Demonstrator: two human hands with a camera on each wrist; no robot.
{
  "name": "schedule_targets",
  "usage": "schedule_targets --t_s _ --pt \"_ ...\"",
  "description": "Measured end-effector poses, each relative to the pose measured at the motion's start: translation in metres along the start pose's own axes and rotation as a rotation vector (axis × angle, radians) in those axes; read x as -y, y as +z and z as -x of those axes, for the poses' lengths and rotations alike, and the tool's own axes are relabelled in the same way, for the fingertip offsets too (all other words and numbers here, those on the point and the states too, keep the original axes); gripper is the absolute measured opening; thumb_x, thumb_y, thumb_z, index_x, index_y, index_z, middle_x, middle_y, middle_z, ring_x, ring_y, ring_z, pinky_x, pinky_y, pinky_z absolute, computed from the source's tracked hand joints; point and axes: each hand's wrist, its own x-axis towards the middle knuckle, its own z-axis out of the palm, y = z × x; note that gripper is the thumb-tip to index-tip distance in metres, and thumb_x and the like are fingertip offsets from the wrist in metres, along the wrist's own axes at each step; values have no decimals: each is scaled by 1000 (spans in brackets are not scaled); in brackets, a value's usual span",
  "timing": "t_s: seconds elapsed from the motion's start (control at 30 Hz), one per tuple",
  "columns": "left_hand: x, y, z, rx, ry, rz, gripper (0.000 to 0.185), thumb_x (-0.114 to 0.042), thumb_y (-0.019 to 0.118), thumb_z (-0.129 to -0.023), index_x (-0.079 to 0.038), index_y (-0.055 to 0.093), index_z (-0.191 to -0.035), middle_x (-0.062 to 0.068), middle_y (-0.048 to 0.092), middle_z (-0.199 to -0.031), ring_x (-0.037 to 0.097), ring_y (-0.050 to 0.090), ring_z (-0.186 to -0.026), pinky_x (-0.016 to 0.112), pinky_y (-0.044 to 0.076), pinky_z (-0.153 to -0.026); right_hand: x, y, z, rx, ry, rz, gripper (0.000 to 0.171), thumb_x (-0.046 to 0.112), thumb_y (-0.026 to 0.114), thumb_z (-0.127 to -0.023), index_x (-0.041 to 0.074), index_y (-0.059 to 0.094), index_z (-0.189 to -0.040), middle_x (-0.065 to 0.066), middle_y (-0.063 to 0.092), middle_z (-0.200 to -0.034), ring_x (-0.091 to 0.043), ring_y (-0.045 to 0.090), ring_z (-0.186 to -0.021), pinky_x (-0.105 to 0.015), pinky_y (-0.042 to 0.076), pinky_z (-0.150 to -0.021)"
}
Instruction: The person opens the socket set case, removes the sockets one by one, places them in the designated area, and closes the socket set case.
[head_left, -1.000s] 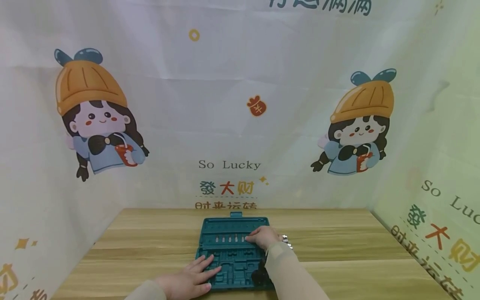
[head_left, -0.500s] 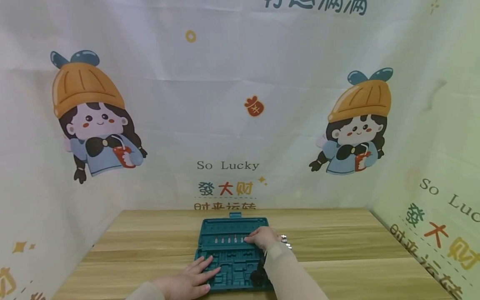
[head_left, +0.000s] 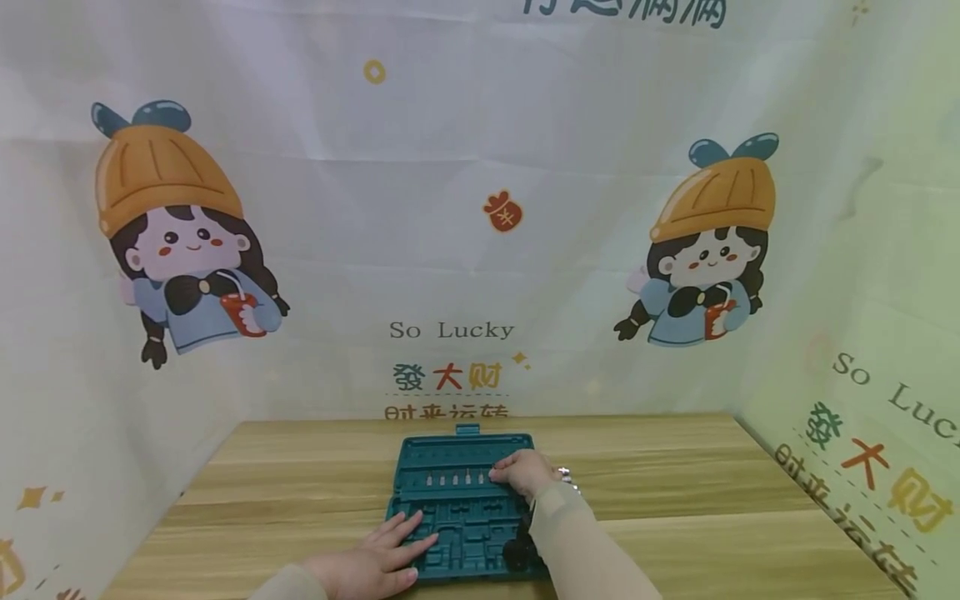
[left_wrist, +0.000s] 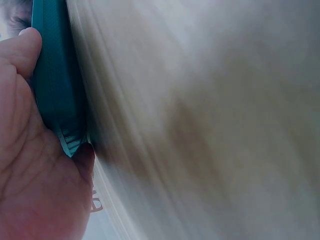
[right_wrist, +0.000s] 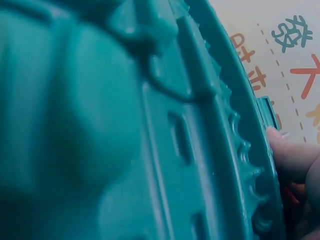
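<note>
A teal plastic tool case (head_left: 468, 546) lies unfolded on the table, its moulded recesses toward me. Several small silver bits (head_left: 455, 479) stand in a row in its far half. My left hand (head_left: 367, 562) rests on the near left edge with fingers spread; in the left wrist view the palm is against the case's side wall. At the right end of the row, my right hand (head_left: 527, 473) pinches a small bit, mostly hidden by the fingertips. The right wrist view shows that hand's fingers (right_wrist: 295, 155) at the edge of the case's notched strip (right_wrist: 245, 145).
Shiny metal pieces (head_left: 568, 478) lie on the wooden table (head_left: 675, 492) just right of my right hand, partly covered by it. A black rounded object (head_left: 517, 552) sits under the right wrist, over the case. A printed cloth (head_left: 442, 250) hangs behind the table.
The head view has shifted slightly. Both hands stay nearly where they were, the right at the end of the bit row, the left on the case's edge.
</note>
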Motion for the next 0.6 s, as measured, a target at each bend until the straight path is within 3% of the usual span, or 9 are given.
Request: schedule_targets --t_s 0.2,0.33,0.47,0.53,0.6 --pt "-2 1 4 -8 12 -13 66 -73 25 -91 -46 19 -151 -3 6 -161 41 4 -144 69 24 -101 5 1 5 -2 20 61 11 24 77 -83 13 76 -85 -5 67 -99 -39 48 -111 -61 23 -102" --pt "-25 -7 14 -11 -15 -18 63 -69 27 -94 -44 21 -152 -1 8 -161 40 5 -144 67 23 -102 5 1 6 1 15 70 11 24 78 -82 13 76 -85 -6 66 -99 -40 46 -112 -62 23 -102" --pt "-56 -16 25 -6 -83 3 56 -52 39 -100 -38 26 -152 4 12 -161 38 7 -145 64 23 -105 6 1 6 -1 24 60 10 23 78 -82 14 76 -85 -6 65 -100 -44 41 -117 -62 23 -101" --pt "-60 -18 27 -5 -89 12 55 -48 41 -101 -36 27 -152 5 12 -161 38 7 -145 65 23 -105 6 0 6 -3 28 50 10 23 78 -82 13 76 -85 -6 65 -99 -44 40 -117 -63 23 -101" --pt "-53 -15 24 -13 -92 15 55 -51 41 -100 -40 27 -151 2 12 -161 37 6 -145 64 23 -105 5 0 5 -4 11 31 11 23 76 -84 12 76 -85 -6 67 -98 -43 44 -115 -64 20 -102"
